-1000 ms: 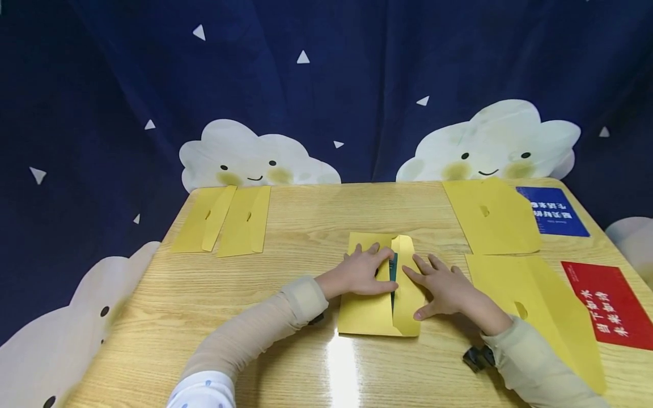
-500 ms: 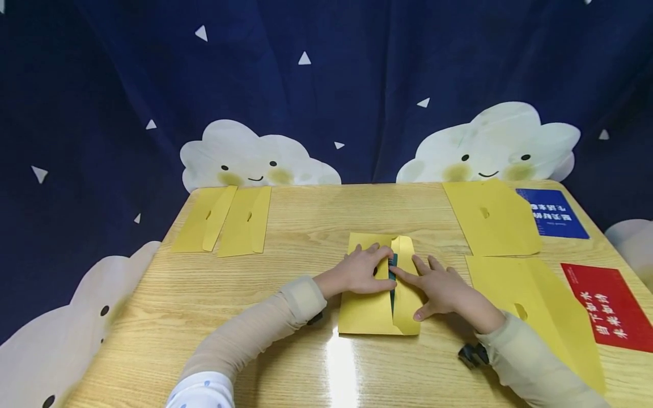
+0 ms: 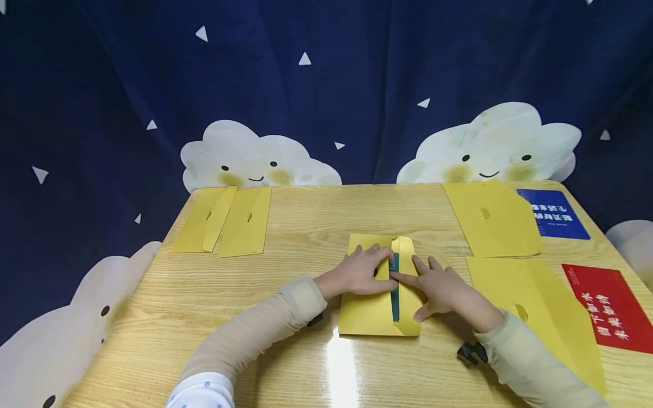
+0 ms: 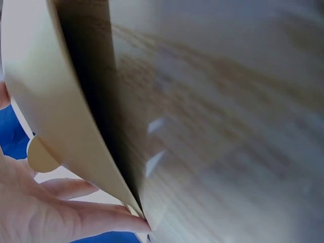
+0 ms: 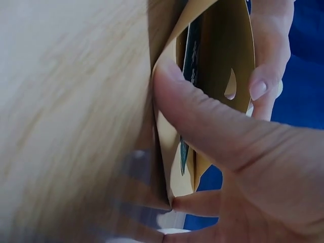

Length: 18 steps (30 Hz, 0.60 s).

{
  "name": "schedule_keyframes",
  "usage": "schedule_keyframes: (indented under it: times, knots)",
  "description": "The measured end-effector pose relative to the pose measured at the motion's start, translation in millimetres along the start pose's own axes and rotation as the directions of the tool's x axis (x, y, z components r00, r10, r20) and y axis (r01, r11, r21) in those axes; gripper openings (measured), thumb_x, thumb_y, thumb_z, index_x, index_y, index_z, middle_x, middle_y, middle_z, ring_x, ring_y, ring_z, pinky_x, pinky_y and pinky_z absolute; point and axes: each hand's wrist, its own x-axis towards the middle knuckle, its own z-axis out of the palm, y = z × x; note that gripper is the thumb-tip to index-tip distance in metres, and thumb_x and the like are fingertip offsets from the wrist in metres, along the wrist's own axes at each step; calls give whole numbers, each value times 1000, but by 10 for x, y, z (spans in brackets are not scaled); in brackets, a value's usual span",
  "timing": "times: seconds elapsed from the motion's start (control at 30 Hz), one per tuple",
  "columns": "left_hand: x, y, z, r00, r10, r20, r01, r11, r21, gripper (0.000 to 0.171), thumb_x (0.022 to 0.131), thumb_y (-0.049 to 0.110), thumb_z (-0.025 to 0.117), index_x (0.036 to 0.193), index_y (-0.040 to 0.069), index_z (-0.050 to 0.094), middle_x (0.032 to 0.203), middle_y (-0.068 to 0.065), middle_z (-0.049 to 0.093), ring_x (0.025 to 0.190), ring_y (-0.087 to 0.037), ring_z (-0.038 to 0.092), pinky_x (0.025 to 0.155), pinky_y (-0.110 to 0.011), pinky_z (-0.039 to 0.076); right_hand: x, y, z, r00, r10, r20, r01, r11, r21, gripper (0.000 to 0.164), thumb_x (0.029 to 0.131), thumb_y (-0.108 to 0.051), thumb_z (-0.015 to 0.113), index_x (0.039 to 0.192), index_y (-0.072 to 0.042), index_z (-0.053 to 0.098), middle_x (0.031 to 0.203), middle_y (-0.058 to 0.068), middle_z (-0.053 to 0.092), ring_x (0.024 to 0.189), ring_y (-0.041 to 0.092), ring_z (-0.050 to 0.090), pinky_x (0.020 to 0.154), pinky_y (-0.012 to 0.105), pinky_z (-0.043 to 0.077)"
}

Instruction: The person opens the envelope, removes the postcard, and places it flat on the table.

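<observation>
A yellow paper envelope [image 3: 363,318] lies on the table with its flap to the right and its pocket mouth bowed open. My left hand [image 3: 359,272] grips the front panel by the mouth, thumb and index finger at its edge. A dark green card [image 3: 395,307] shows inside the mouth. My right hand [image 3: 442,288] rests over the flap with spread fingers, its index finger reaching to the card. In the right wrist view, the right thumb [image 5: 197,111] lies along the flap, and the card [image 5: 190,55] stands inside the envelope. Parts of the left fingers are hidden.
Two yellow envelopes [image 3: 245,222] lie at the back left. On the right are two more envelopes [image 3: 492,224] with unfolded flaps, a blue card [image 3: 556,218] and a red card [image 3: 612,309]. A dark blue cloud-patterned curtain [image 3: 357,85] hangs behind the table [image 3: 245,317].
My right index finger has moved left over the flap to the card. More of the green card now shows in the mouth. My left hand stays about where it was.
</observation>
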Motion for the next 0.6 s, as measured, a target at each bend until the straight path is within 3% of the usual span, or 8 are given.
schedule_keyframes:
  times: [0.6]
  knots:
    - [-9,7,25,1000,-4,-19,4,1000,3,58,83,56,52,132,27,37,143,-13,33,122,-51,32,86,-67,31,-55,97,64,993,-48,-105,53,997,50,90,58,-54,74,134,-14,46,137,33,29,118,59,28,77,69,34]
